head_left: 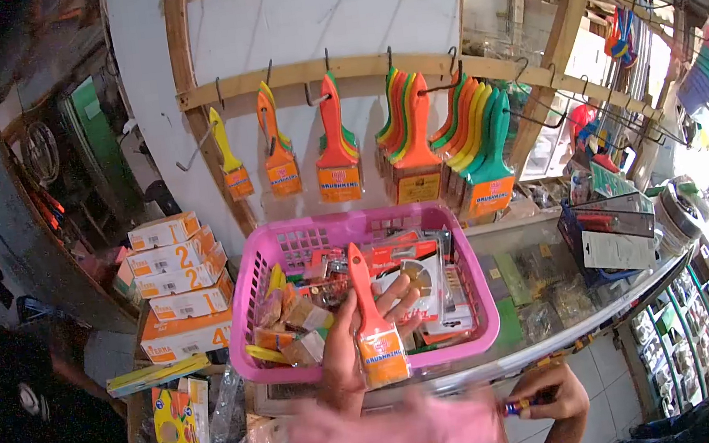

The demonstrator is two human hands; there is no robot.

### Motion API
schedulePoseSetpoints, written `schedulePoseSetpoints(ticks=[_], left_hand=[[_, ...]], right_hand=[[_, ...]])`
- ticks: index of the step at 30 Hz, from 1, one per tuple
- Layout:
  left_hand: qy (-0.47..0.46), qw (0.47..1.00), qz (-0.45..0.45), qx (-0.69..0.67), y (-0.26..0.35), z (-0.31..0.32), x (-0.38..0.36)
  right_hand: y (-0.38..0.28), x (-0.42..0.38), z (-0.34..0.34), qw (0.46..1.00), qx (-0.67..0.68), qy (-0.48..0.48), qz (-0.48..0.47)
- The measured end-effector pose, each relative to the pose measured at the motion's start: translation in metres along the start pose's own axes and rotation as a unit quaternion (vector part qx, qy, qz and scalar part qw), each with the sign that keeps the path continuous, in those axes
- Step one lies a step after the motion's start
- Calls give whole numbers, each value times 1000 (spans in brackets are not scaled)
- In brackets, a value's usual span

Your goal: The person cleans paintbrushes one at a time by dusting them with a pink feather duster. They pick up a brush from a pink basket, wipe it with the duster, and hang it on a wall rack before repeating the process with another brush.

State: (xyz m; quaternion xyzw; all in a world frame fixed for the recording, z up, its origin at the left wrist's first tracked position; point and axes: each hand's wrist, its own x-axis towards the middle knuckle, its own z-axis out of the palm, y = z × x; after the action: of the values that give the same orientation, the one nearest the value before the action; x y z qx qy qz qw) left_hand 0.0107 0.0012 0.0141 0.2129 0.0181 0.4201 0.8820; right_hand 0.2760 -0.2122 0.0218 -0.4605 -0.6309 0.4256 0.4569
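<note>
My left hand (341, 359) is palm up above the basket's front, holding an orange-red paintbrush (365, 295) with its bristles in an orange and white Brushking sleeve. The brush stands upright with its handle end at the top. Its thumb lies left of the handle and the other fingers extend behind it to the right. Low at the right, my right hand (558, 392) is closed on the blue-and-purple end of a pink cloth duster (397, 440). Motion blurs the pink part, which crosses in front of my left forearm.
A pink plastic basket (482, 342) full of packaged hardware sits on a glass counter (506, 244). Behind it, several paintbrushes (334, 136) hang from hooks on a wooden rail (269, 82). Orange-and-white boxes (182, 307) are stacked left; a dark display box (610, 236) stands right.
</note>
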Motion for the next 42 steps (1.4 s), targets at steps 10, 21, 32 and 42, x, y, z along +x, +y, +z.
schedulePoseSetpoints(ticks=[10,21,32,42], left_hand=[[-46,999,11,-24,-7,-7,-8],[-50,995,13,84,-3,-6,-5],[46,998,-52,-5,7,23,-9],[-72,972,9,223,-1,-30,3]], right_hand=[[-6,0,1,998,-21,62,6],[-5,-3,-3,961,99,217,141],[8,-13,-32,991,5,128,45],[-5,-7,-30,959,84,209,172]])
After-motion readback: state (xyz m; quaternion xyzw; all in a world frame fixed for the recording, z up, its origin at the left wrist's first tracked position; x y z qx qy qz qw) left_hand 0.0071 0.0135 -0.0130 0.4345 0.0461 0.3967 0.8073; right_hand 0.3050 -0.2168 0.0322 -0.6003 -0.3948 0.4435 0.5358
